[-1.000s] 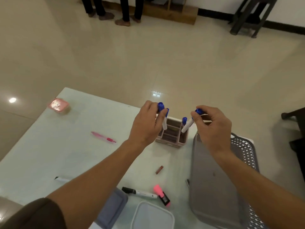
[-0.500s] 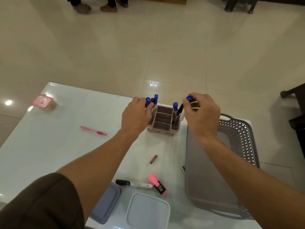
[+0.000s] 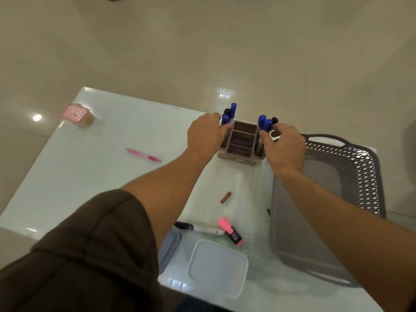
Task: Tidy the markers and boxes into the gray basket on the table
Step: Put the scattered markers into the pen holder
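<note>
Blue markers (image 3: 233, 109), held aloft a second ago, now stand in the pink organizer (image 3: 242, 143) on the table (image 3: 90, 172), just beside the gray basket (image 3: 351, 158). The left hand (image 3: 207, 134) and right hand (image 3: 283, 145) curl at its sides; I cannot tell whether either grip is clamped. The organizer likely goes in next.

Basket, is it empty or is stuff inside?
Empty where visible: the basket shows only bare gray floor; the right arm hides part.

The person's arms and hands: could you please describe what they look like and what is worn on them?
The left hand and right hand are bare: no gloves, rings or watch show. The left arm wears a dark brown sleeve, creased and bunched, ending near the elbow. The right arm is bare as far as the frame shows.
</note>
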`<state>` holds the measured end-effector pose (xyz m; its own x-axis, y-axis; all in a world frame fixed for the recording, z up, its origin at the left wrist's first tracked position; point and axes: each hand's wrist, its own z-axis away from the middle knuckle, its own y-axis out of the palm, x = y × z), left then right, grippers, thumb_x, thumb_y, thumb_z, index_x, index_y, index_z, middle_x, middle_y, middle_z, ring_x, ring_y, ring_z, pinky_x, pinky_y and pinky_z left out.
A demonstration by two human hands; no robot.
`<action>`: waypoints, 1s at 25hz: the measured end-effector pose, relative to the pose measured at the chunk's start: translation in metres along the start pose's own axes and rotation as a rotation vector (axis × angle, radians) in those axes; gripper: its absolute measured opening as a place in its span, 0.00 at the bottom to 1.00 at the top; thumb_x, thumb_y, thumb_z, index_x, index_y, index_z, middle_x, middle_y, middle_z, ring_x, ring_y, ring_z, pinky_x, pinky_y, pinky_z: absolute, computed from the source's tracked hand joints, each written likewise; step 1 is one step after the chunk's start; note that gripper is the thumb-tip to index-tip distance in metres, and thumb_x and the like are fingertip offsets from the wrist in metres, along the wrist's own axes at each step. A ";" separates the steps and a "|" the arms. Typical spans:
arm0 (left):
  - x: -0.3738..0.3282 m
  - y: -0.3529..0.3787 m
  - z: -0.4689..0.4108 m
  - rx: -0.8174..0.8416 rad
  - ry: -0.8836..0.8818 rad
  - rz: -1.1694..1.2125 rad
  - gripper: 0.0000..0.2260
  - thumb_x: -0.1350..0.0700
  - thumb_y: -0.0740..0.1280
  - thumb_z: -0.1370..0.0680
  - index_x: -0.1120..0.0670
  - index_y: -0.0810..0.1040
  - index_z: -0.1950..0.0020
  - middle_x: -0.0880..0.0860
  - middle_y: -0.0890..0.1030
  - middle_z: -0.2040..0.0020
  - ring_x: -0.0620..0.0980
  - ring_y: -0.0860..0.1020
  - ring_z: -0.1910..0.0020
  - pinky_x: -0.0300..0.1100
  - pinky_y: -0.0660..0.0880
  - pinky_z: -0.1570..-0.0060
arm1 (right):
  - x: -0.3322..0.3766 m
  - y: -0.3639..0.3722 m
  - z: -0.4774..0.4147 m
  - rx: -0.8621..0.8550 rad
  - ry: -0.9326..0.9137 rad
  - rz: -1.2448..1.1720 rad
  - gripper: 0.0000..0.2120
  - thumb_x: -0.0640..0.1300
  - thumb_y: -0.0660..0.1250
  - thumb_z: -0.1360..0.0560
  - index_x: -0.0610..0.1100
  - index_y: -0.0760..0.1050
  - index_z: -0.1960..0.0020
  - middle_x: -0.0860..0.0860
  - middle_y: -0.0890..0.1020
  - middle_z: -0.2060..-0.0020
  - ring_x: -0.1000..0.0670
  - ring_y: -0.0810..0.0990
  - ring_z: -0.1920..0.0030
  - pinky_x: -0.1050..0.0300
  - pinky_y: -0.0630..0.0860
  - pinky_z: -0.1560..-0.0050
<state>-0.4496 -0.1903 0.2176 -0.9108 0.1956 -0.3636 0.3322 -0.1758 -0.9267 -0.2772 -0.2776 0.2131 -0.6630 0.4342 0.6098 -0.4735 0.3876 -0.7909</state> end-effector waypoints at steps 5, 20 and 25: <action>0.065 -0.033 0.021 -0.044 -0.056 -0.009 0.21 0.35 0.58 0.20 0.52 0.77 0.51 0.48 0.80 0.58 0.52 0.78 0.59 0.45 0.73 0.58 | 0.015 -0.007 0.047 -0.007 -0.216 -0.073 0.08 0.50 0.70 0.22 0.47 0.79 0.48 0.52 0.77 0.56 0.53 0.73 0.59 0.60 0.66 0.59; 0.224 -0.015 0.185 0.237 -0.571 -0.247 0.19 0.35 0.61 0.23 0.52 0.73 0.54 0.49 0.78 0.60 0.52 0.77 0.61 0.42 0.70 0.65 | 0.074 0.096 0.148 1.135 -0.771 0.659 0.14 0.53 0.70 0.27 0.47 0.78 0.45 0.48 0.80 0.51 0.45 0.80 0.52 0.54 0.72 0.57; 0.221 -0.008 0.168 0.412 -0.170 -0.179 0.18 0.31 0.64 0.26 0.44 0.74 0.49 0.44 0.75 0.52 0.47 0.76 0.55 0.41 0.72 0.56 | 0.069 0.098 0.141 1.075 -0.786 0.599 0.06 0.46 0.66 0.26 0.45 0.76 0.51 0.48 0.77 0.59 0.45 0.76 0.60 0.54 0.69 0.62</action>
<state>-0.6948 -0.3074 0.1602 -0.9835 0.1032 -0.1489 0.0727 -0.5280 -0.8461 -0.4515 -0.3242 0.1707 -0.8850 -0.3745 0.2766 0.0193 -0.6230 -0.7820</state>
